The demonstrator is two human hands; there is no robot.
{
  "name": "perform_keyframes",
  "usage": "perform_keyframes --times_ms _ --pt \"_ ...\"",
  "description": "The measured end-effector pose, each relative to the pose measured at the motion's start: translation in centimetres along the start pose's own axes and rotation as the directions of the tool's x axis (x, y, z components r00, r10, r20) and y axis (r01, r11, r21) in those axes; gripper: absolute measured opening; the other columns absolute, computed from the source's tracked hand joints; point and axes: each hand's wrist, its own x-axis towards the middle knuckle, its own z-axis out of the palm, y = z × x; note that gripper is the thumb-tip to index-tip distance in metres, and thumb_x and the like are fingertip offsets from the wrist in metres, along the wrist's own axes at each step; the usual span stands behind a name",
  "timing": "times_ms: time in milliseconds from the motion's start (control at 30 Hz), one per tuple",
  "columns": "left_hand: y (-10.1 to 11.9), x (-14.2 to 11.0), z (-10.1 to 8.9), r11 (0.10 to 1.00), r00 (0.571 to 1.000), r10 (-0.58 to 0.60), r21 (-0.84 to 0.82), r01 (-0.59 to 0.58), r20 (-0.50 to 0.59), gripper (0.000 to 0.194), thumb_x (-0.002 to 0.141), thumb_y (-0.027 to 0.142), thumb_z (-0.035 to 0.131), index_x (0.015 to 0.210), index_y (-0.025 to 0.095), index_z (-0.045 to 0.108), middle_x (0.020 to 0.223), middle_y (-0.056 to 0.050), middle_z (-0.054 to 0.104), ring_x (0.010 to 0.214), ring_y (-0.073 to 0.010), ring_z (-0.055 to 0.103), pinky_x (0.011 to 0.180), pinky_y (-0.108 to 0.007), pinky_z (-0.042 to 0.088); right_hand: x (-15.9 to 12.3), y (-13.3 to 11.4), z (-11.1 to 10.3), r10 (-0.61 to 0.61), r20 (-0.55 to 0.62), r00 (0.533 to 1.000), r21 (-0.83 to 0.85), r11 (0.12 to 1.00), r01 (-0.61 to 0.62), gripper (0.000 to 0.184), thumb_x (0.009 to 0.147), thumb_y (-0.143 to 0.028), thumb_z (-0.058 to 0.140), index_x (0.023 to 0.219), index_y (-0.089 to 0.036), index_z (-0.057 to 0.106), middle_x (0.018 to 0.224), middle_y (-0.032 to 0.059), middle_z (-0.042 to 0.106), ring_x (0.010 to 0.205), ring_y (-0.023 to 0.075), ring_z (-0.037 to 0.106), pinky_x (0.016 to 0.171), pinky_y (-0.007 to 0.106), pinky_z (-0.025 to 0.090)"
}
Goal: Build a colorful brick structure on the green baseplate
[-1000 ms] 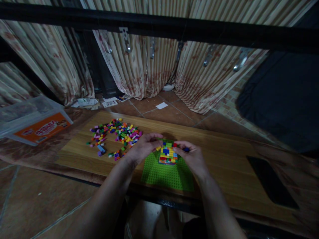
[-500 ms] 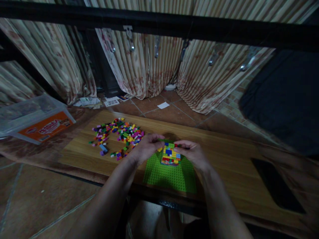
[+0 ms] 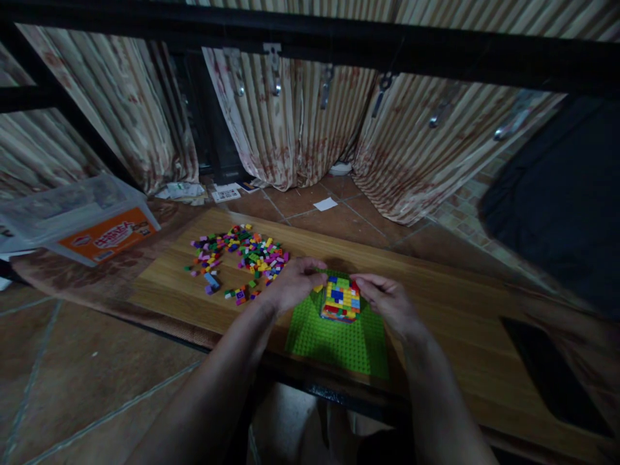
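A small block-shaped structure of coloured toy bricks (image 3: 340,300) stands on the green studded baseplate (image 3: 339,349), near its back edge. At its back left corner, my left hand (image 3: 295,284) has curled fingers closed against the structure. A yellow brick (image 3: 318,288) shows just below the left fingertips; whether it is attached I cannot tell. From the right, my right hand (image 3: 387,300) pinches a red brick (image 3: 354,283) at the structure's back right corner. The fingertips partly cover that brick. Blue, yellow and green bricks form the structure's top.
Loose coloured bricks (image 3: 259,258) lie scattered on the wooden board (image 3: 436,310), left of the baseplate. A clear plastic box (image 3: 97,216) with an orange label stands at far left. A flat black object (image 3: 552,374) lies at right. Striped curtains (image 3: 300,129) hang behind.
The view has shifted, so the scene sits slightly further right. My right fingers have drawn back a little from the structure's top, showing more of the red brick. My left hand stays beside the structure.
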Motion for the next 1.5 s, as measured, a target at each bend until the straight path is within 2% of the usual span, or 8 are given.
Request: perform_keyframes --times_ms 100,233,400,600,967,1233,1400,1500 --pt "-0.1 0.1 0.0 1.000 1.000 0.010 -0.009 -0.010 -0.017 0.026 0.071 0.026 0.065 0.093 0.014 0.070 0.071 0.000 0.063 0.064 -0.0106 0.051 0.059 -0.022 0.037 0.1 0.3 0.1 -0.004 -0.002 1.000 0.009 1.000 0.004 0.041 0.065 -0.051 0.075 0.088 -0.017 0.075 0.061 0.0005 0.063 0.055 0.0113 0.050 0.049 0.024 0.035" --pt "-0.1 0.2 0.0 0.999 0.999 -0.004 -0.039 0.002 -0.045 0.021 0.072 0.023 0.063 0.089 0.014 0.071 0.071 -0.001 0.063 0.065 -0.0105 0.052 0.059 -0.021 0.037 0.1 0.1 0.2 0.022 -0.024 0.999 0.001 1.000 -0.022 0.045 0.065 -0.054 0.073 0.089 -0.017 0.074 0.049 -0.0038 0.051 0.047 0.0085 0.039 0.043 0.022 0.026" --pt "0.2 0.1 -0.1 0.979 0.995 -0.097 -0.183 0.091 -0.029 0.019 0.073 0.018 0.064 0.089 0.014 0.072 0.073 -0.002 0.065 0.062 -0.0084 0.051 0.056 -0.020 0.036 -0.3 -0.2 -0.5 0.055 0.041 0.998 -0.009 0.998 -0.054 0.045 0.064 -0.050 0.075 0.096 -0.018 0.072 0.056 -0.0028 0.058 0.045 0.0076 0.039 0.043 0.022 0.024" --pt "-0.1 0.4 -0.7 0.928 0.984 -0.176 -0.332 0.170 0.013 0.020 0.069 0.019 0.070 0.088 0.015 0.072 0.077 -0.004 0.067 0.063 -0.0090 0.055 0.053 -0.019 0.036 -0.3 -0.1 -0.5 0.045 0.073 0.996 -0.004 0.999 -0.045 0.039 0.062 -0.042 0.078 0.091 -0.018 0.072 0.065 -0.0006 0.065 0.049 0.0083 0.046 0.045 0.021 0.029" --pt "0.2 0.2 -0.1 0.900 0.964 -0.266 -0.361 0.245 -0.008 0.021 0.071 0.020 0.068 0.091 0.015 0.071 0.073 -0.002 0.065 0.053 -0.0051 0.049 0.048 -0.017 0.031 0.3 0.5 -0.4 -0.073 0.058 0.996 -0.075 0.994 0.077 0.034 0.062 -0.042 0.079 0.084 -0.016 0.073 0.069 0.0023 0.069 0.058 0.0129 0.056 0.056 0.027 0.042" --pt "-0.4 0.3 0.7 0.964 0.980 -0.173 -0.221 0.148 -0.095 0.013 0.072 0.023 0.067 0.082 0.015 0.071 0.068 -0.002 0.064 0.057 -0.0078 0.050 0.051 -0.019 0.033 0.3 0.0 -0.6 -0.113 0.075 0.991 -0.248 0.960 0.128 0.032 0.067 -0.041 0.074 0.087 -0.016 0.073 0.058 -0.0010 0.060 0.050 0.0104 0.046 0.046 0.024 0.033" --pt "-0.8 0.5 1.3 0.987 0.996 -0.086 -0.135 0.083 -0.017 0.012 0.076 0.022 0.063 0.081 0.016 0.072 0.064 0.001 0.060 0.053 -0.0070 0.044 0.052 -0.020 0.034 0.4 0.2 -0.6 -0.149 0.067 0.987 -0.363 0.918 0.163 0.032 0.071 -0.041 0.070 0.091 -0.016 0.073 0.052 -0.0041 0.051 0.045 0.0086 0.039 0.044 0.024 0.028" --pt "-1.4 0.9 1.5 0.994 0.998 -0.055 -0.094 0.053 -0.017 0.014 0.078 0.021 0.060 0.082 0.014 0.071 0.066 0.001 0.060 0.053 -0.0064 0.043 0.052 -0.020 0.034 0.3 0.4 -0.7 -0.165 0.065 0.984 -0.389 0.904 0.178 0.033 0.073 -0.042 0.068 0.094 -0.017 0.074 0.053 -0.0035 0.054 0.046 0.0092 0.041 0.045 0.024 0.031"
